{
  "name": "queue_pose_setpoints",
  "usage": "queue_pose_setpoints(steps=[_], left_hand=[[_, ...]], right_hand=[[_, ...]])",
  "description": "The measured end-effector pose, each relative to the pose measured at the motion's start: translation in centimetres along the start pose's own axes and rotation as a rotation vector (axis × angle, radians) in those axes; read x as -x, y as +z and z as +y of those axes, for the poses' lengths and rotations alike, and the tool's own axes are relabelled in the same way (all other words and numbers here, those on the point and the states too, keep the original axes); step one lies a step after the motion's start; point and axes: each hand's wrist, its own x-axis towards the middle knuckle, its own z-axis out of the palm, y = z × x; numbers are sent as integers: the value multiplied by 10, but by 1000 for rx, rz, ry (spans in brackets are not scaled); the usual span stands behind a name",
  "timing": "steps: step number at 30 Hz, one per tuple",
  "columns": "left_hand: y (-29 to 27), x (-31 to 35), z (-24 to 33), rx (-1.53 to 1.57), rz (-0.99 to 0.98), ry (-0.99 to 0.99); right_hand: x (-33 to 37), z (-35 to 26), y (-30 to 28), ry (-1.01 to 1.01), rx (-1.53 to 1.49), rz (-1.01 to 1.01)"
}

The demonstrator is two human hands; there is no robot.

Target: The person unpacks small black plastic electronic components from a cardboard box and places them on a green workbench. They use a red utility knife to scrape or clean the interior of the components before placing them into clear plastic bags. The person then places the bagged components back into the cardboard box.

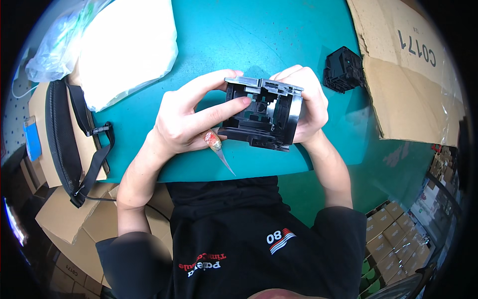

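Left hand and right hand grasp the black housing, which the left-held pointed tool could scratch by slipping.

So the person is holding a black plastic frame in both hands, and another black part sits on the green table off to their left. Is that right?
Not quite: the other black part sits on the green table to the person's right, beside the cardboard, as the head view shows. The left hand and right hand do hold the black plastic frame.
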Motion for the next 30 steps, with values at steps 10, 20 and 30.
queue_pose_setpoints(steps=[10,20,30], left_hand=[[-6,-1,4,-84,-30,47],[-8,-4,9,-16,-8,-18],[-10,-3,11,-138,-103,-36]], right_hand=[[5,5,8,8,-77,107],[10,9,7,0,-63,111],[9,7,8,-6,-60,108]])
